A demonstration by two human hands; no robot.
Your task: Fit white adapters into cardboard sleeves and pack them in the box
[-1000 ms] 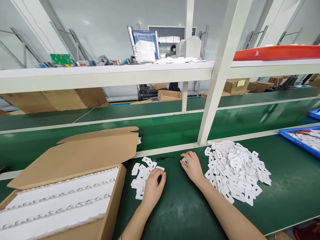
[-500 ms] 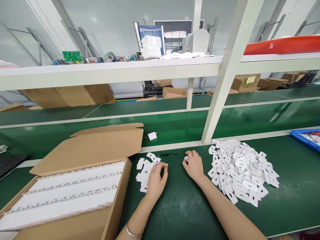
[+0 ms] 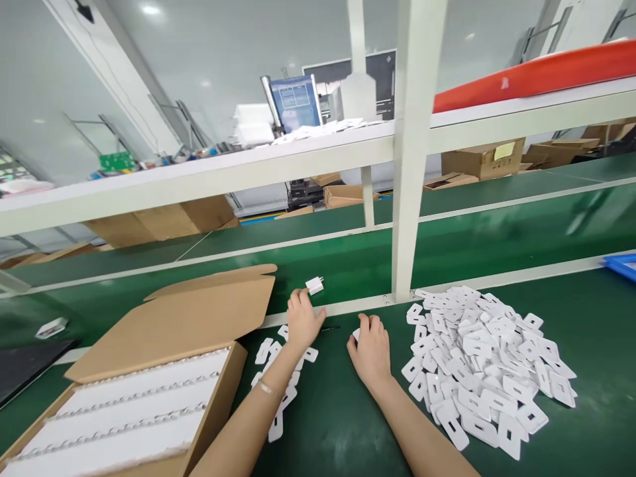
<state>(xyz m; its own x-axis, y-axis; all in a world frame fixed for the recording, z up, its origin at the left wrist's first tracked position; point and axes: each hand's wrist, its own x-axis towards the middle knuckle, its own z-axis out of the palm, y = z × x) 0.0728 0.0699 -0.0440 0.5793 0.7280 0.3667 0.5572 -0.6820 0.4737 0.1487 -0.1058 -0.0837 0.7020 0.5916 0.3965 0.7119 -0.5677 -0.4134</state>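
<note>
My left hand is stretched forward over the table's raised edge, thumb apart from its fingers. Its fingertips are at the near side of a white plug-in charger; whether they touch it I cannot tell. Under that forearm lies a small scatter of flat white plates with slots, partly hidden. My right hand rests on the green table, fingers curled around a small white piece, mostly hidden by the hand. To its right spreads a large heap of the same slotted white plates.
An open cardboard box with rows of white packing stands at the left, its lid tilted back. A thin black tool lies between the hands. A white post rises behind the right hand. A blue tray sits far right.
My left hand has moved forward from the small scatter of plates to the charger, and its pinch has opened. My right hand stays in place with its white piece. The view has tilted.
</note>
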